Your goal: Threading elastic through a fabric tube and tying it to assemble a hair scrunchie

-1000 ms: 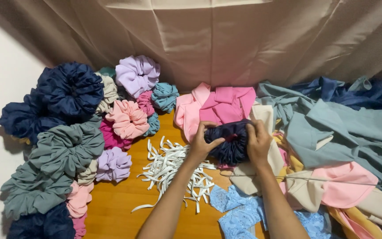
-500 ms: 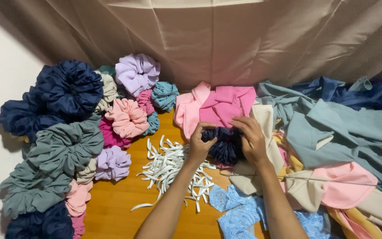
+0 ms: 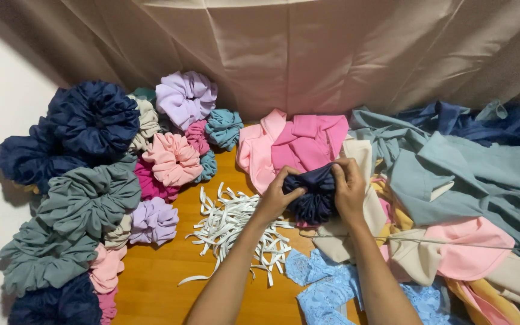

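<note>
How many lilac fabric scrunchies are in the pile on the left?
2. One large lilac fabric scrunchie sits at the back beside the beige curtain; a smaller lilac scrunchie lies near the white elastic strips. Others may be buried.

— Where am I looking from?
— My one view sits on the head, tilted steeply down over the forearms, close in. The left hand (image 3: 277, 197) and right hand (image 3: 349, 189) sit mid-frame; the curtain (image 3: 332, 54) hangs just beyond them.

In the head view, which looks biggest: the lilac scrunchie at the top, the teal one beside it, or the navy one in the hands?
1. Lilac scrunchie
2. Navy scrunchie, partly hidden by both hands, so unsure
3. Teal scrunchie
</note>
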